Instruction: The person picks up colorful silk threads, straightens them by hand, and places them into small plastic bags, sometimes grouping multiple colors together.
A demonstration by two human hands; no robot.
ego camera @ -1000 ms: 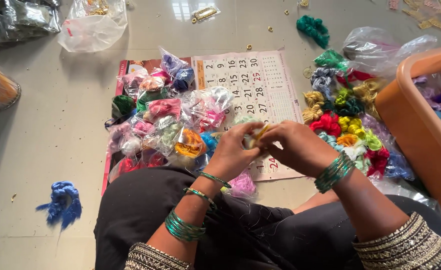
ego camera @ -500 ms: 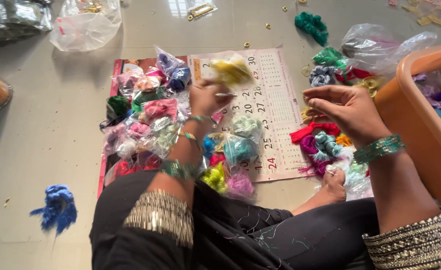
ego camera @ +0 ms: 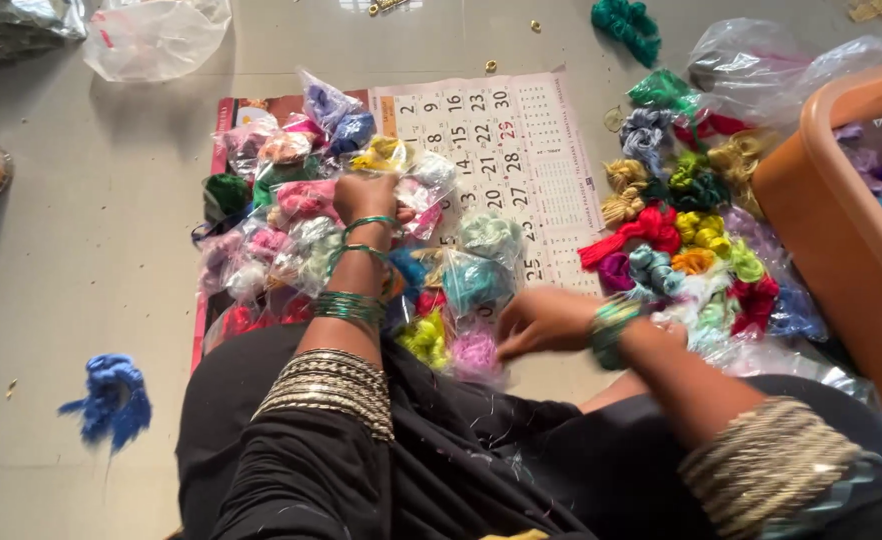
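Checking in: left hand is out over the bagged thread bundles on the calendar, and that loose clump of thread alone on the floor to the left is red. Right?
Not quite. The head view shows the loose clump of thread is blue, not red. The left hand is indeed over the bagged thread bundles on the calendar.

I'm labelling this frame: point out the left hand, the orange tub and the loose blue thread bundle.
left hand (ego camera: 366, 197), head view, back of hand.
orange tub (ego camera: 821, 215), head view, outer wall.
blue thread bundle (ego camera: 113, 395), head view, its middle.
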